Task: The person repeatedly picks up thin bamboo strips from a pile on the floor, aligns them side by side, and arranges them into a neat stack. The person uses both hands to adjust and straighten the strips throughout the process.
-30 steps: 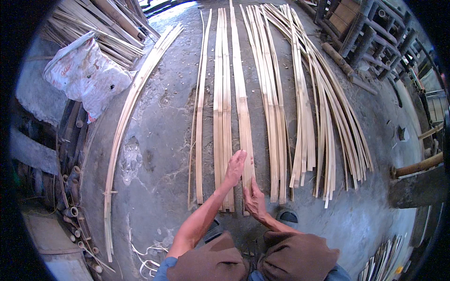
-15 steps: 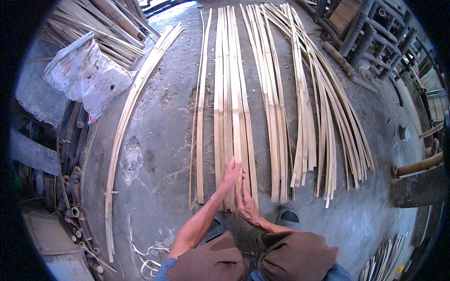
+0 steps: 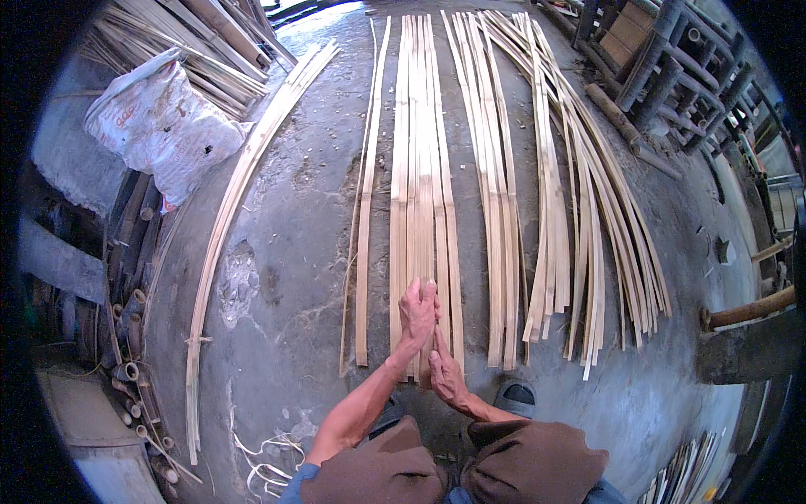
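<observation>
Your left hand (image 3: 417, 312) lies flat, fingers spread, on the near end of the middle bundle of bamboo strips (image 3: 420, 168), which runs straight away from you. Your right hand (image 3: 445, 374), just behind, touches 1 strip with a pointing finger.

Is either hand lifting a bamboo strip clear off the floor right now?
No. The left hand and right hand both press flat on the middle bundle of bamboo strips, which lies along the concrete floor.
</observation>
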The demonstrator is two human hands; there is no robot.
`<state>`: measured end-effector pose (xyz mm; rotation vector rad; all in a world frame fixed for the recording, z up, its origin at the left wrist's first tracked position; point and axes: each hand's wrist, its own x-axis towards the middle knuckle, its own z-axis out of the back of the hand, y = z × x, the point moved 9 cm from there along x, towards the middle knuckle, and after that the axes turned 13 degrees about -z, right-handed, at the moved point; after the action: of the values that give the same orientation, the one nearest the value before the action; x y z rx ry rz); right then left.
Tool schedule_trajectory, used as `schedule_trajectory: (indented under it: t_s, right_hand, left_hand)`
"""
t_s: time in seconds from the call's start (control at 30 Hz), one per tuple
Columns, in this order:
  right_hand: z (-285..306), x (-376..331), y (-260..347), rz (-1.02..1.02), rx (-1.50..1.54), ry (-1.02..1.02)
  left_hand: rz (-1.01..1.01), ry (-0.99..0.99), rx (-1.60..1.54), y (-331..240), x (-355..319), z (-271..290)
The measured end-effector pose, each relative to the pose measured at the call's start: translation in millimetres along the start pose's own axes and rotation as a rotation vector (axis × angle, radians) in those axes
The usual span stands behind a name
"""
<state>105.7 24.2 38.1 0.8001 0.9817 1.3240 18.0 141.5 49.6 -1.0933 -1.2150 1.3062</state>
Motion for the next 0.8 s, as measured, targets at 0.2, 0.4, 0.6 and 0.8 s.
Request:
schedule_trajectory:
  t_s: [0.2,0.4,0.6,0.8]
  right_hand:
    - [-9.7,-20.8,-1.9,-0.31,0.126,0.252]
    - [-5.4,-20.4,-2.2,-0.18,0.145,0.145]
    - [-12.5,-21.6,-9.7,-0.232,0.114,0.203]
    - [-13.9,-21.2,-12.0,-0.222,0.085,0.213]
  left_hand:
    - [-0.061,-0.056,0.052,10.6,23.3,37.9]
    - [-0.082,-0.051,0.229,0.8,38.9,73.3]
    - [-0.079,-0.009,0.326,32.1,30.8,101.6]
    - [-0.11,-0.033,0.445,41.8,21.2,110.0]
